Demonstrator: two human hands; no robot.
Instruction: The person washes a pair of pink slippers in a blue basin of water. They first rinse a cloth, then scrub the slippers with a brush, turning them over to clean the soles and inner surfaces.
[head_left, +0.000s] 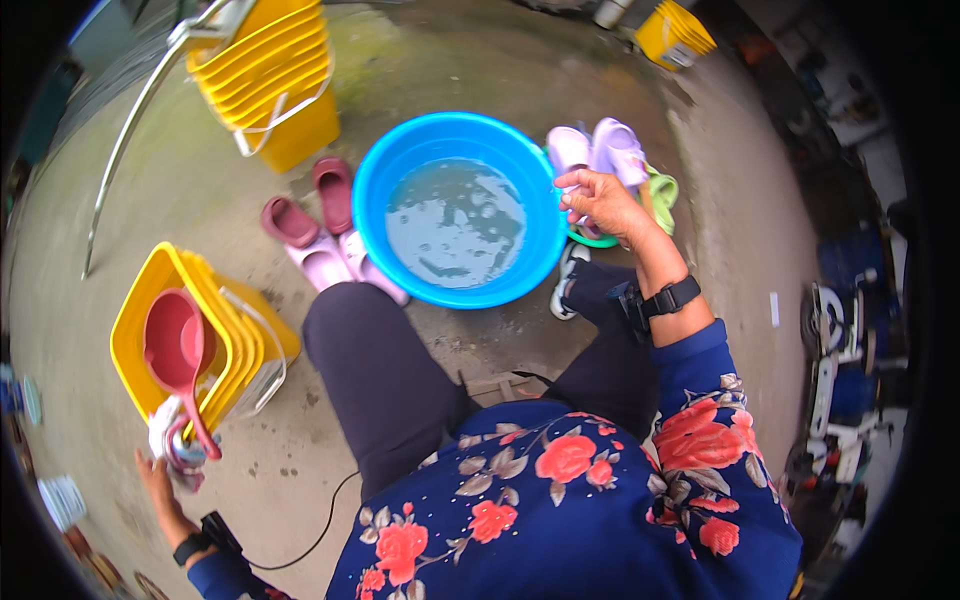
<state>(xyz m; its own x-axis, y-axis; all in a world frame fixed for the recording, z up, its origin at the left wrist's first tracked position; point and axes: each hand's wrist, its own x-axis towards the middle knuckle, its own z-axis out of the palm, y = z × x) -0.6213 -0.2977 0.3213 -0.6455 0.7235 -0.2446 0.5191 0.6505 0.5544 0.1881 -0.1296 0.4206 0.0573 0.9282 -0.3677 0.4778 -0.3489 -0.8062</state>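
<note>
Multicoloured cloth (178,450) is bunched; blue basin (470,297) holds water (455,225).

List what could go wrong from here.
The red dipper lies with its handle over the rim of the yellow bucket, beside the cloth at the left hand; a tug might dislodge it.
The blue basin holds water, with maroon clogs close by; a bump could wet them.
The black cable curves loosely and might snag.
</note>
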